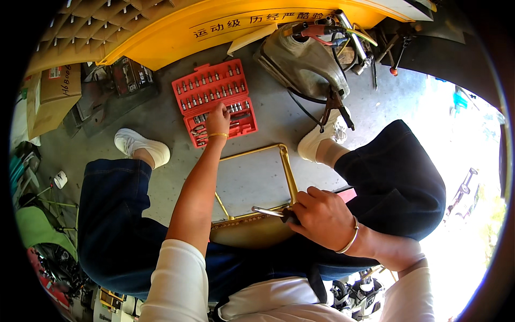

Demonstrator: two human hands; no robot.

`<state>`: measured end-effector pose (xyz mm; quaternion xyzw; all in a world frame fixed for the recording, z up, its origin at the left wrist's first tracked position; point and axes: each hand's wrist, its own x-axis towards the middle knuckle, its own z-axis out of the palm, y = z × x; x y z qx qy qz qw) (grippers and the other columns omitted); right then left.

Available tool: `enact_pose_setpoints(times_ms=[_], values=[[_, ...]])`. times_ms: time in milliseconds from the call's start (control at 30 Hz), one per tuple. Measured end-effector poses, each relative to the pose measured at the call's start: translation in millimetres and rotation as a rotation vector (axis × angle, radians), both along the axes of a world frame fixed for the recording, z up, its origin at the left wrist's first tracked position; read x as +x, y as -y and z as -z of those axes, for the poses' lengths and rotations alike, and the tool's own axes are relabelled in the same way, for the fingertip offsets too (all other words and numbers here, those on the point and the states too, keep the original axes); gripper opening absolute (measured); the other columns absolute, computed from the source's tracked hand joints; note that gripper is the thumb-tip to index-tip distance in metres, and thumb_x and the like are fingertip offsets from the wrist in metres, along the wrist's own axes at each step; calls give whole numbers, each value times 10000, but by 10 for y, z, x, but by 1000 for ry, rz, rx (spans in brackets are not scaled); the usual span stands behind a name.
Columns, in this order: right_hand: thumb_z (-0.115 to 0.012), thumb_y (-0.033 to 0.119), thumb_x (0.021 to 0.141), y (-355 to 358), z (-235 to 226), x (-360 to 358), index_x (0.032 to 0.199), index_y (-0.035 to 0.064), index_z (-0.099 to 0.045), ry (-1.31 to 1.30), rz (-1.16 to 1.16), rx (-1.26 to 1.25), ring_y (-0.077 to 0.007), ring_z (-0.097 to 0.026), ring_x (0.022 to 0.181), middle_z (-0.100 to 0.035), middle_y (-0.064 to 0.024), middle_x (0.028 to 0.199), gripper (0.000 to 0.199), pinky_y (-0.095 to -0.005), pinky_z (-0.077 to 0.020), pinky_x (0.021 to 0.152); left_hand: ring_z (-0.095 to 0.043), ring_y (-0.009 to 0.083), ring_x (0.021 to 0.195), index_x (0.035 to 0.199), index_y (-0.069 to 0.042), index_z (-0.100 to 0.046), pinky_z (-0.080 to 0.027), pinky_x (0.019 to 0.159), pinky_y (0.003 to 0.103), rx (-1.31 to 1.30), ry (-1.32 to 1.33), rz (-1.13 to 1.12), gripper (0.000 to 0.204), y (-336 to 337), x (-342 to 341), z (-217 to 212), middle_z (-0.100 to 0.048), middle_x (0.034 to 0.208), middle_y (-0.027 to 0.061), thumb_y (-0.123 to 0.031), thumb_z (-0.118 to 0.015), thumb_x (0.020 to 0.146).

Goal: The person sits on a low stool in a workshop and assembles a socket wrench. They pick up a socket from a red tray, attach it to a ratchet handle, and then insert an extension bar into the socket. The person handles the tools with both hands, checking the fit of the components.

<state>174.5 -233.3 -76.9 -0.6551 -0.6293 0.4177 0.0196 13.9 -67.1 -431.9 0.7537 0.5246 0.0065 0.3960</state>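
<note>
On the floor ahead lies an unfolded red socket set case [201,116], with several small silver bits and sockets standing in rows. My left hand [216,119] reaches into its near half. Its fingers are bunched together there, and my hand hides what they grip, if anything. Nearer to my lap, my right hand [325,217] is closed round the dark handle of a screwdriver-like tool [266,212]. The tool's silver shaft points left, over a gold metal frame [289,174] between my knees.
Beyond the case stands a yellow panel [177,35]. A grey metal tank [300,59] with cables and a dark clamp [333,104] sits at the far right. A cardboard box [53,99] is at the left. My white shoes [140,147] flank the case.
</note>
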Motion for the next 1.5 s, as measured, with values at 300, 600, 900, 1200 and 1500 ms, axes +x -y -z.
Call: enact_pose_setpoints(times_ms=[300, 600, 900, 1200, 1500], values=[[-755, 247, 663, -44, 35, -19, 682, 64, -619, 1, -3, -15, -187, -575, 766, -532, -38, 750, 229, -299, -503, 630, -655, 323, 764, 879, -51, -595, -511, 673, 414, -67, 50, -82, 122, 68, 135, 37, -664, 771, 140, -69, -663, 779], [-754, 256, 662, -16, 28, -40, 679, 61, -625, 14, -7, 14, -194, -582, 769, -540, -44, 752, 235, -302, -503, 635, -651, 329, 746, 919, -71, -591, -507, 658, 412, -36, -52, -92, 162, 41, 107, -11, -667, 765, 128, -132, -676, 796], [-719, 291, 722, 63, -99, -94, 689, 42, -643, 52, -35, 154, -202, -574, 755, -561, -48, 744, 262, -323, -494, 631, -663, 179, 806, 1285, -78, -476, -579, 725, 314, -784, 315, -423, 337, 48, -355, -355, -557, 934, 75, -44, -473, 951], [-690, 306, 766, 13, -238, -5, 698, 30, -656, 48, 107, 349, -265, -615, 752, -590, -85, 757, 286, -387, -518, 614, -632, 151, 922, 1140, -135, -546, -532, 791, 301, -999, 566, -479, 220, -240, -336, -1924, -610, 973, 27, -141, -590, 925], [-661, 374, 856, -380, -706, 123, 727, -55, -542, -226, 376, 582, -348, -515, 586, -511, -182, 649, 463, -384, -432, 573, -641, 176, 995, 1130, -94, -529, -531, 817, 274, -786, 898, -161, 240, -326, 26, -4036, -644, 1069, 74, -173, -610, 918]])
